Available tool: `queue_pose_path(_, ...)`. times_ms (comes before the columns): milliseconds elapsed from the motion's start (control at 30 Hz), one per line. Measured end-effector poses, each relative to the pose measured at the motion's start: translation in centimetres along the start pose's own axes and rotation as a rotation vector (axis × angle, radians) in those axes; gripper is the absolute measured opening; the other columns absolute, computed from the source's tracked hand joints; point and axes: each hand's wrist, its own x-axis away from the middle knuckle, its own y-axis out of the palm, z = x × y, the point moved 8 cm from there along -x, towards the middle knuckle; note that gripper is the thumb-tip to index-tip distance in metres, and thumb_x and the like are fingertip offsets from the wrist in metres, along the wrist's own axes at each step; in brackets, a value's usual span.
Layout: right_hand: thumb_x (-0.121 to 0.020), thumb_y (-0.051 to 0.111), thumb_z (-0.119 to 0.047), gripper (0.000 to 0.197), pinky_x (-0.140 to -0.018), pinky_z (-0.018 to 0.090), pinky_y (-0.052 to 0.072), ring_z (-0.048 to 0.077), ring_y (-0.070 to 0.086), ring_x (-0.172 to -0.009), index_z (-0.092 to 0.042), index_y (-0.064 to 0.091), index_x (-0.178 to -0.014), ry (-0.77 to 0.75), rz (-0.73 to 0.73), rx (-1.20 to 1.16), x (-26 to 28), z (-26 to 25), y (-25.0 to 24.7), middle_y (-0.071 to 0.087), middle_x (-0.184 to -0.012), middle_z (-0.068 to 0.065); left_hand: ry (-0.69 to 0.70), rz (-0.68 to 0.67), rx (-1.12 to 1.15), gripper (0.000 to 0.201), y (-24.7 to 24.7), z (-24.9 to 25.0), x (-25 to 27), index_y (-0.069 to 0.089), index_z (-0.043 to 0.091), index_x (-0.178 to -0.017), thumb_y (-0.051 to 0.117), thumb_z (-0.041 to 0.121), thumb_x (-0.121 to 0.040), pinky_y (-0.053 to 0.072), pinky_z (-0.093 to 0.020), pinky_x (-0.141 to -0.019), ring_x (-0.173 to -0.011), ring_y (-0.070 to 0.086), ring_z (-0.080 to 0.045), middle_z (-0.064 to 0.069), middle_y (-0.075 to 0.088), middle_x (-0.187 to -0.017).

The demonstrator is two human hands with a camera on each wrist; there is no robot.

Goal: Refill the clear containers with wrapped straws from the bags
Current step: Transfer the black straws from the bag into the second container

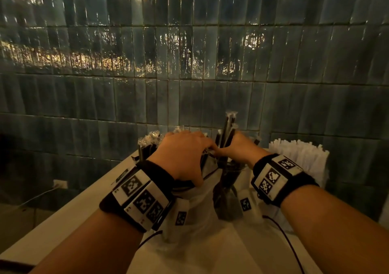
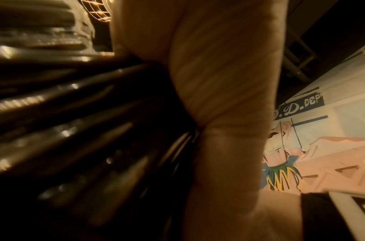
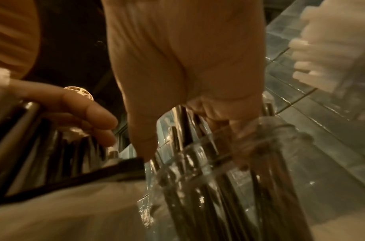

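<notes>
My left hand (image 1: 185, 153) lies over the top of a bundle of black wrapped straws (image 1: 147, 145) standing in a pale plastic bag (image 1: 189, 210), thumb down the near side, gripping it. The left wrist view has the palm (image 2: 218, 81) pressed against those dark straws (image 2: 74, 114). Just to the right stands a clear glass container (image 1: 227, 189) holding black straws. Over its rim, my right hand (image 1: 237, 147) has its fingers curled round several upright black straws (image 1: 228, 126). The right wrist view shows that hand (image 3: 198, 122) at the glass container (image 3: 239, 163), with the left hand's fingers (image 3: 91, 117) close by.
A container of white wrapped straws (image 1: 299, 155) stands at the right against the dark tiled wall (image 1: 189, 73). The pale counter (image 1: 63, 221) ends at a left edge with a drop beyond. A thin cable (image 1: 288, 242) trails from the right wrist.
</notes>
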Motion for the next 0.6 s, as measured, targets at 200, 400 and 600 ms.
queue_pose_path(200,-0.064,0.083,-0.045,0.128,-0.103,0.041,0.036,0.029,0.035,-0.136,-0.028,-0.013,-0.148,-0.039,0.168,-0.147,1.1,-0.5,-0.9,0.025,-0.154,0.013,-0.005,-0.009,-0.016,0.087,0.0,0.1,0.0,0.036,0.048,-0.131,0.079,0.054,-0.056,0.037,-0.047,-0.099,-0.119,0.045,-0.017,0.013,0.047,-0.131)
queue_pose_path(400,-0.084,0.067,-0.024,0.067,-0.1,0.031,0.036,0.025,0.041,-0.131,-0.018,0.035,-0.142,-0.235,0.301,0.013,2.9,-2.4,-1.4,0.04,-0.145,0.008,-0.005,-0.008,-0.015,0.087,-0.1,0.2,0.2,0.036,0.046,-0.132,0.079,0.054,-0.057,0.038,-0.048,-0.101,-0.121,0.044,-0.018,0.012,0.045,-0.134)
queue_pose_path(600,-0.082,0.055,0.002,0.047,-0.093,0.024,0.04,0.014,0.05,-0.112,-0.014,0.054,-0.126,-0.45,0.444,-0.126,6.9,-4.7,-2.0,0.051,-0.126,0.004,-0.008,0.03,0.07,0.096,-0.7,-0.3,0.6,0.03,0.041,-0.138,0.077,0.056,-0.056,0.044,-0.044,-0.097,-0.118,0.048,-0.015,0.012,0.046,-0.135)
